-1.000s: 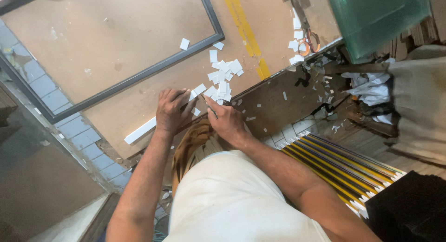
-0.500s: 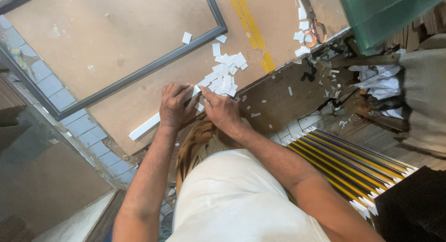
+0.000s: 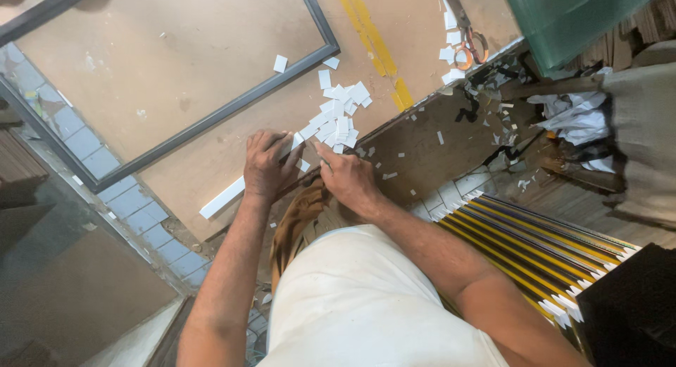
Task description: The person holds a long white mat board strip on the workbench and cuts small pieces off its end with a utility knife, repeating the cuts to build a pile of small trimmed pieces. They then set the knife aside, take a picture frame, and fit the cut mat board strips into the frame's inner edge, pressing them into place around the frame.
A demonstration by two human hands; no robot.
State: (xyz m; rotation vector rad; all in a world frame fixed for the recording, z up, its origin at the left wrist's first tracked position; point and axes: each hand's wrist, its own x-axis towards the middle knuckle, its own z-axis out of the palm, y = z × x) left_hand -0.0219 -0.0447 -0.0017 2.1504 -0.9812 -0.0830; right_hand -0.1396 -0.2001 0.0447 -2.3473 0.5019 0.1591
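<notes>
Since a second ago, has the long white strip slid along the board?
Cannot tell. The long white strip still lies under the left hand, its free end pointing away from the pile of white pieces; only the camera has clearly shifted.

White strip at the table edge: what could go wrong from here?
1. The left hand pins the white strip at the table edge; it could slide off.
2. The right hand works beside the pile of cut white pieces, so a sweep could scatter more onto the littered floor.
3. Scissors lie near the far edge and could get knocked off.
</notes>
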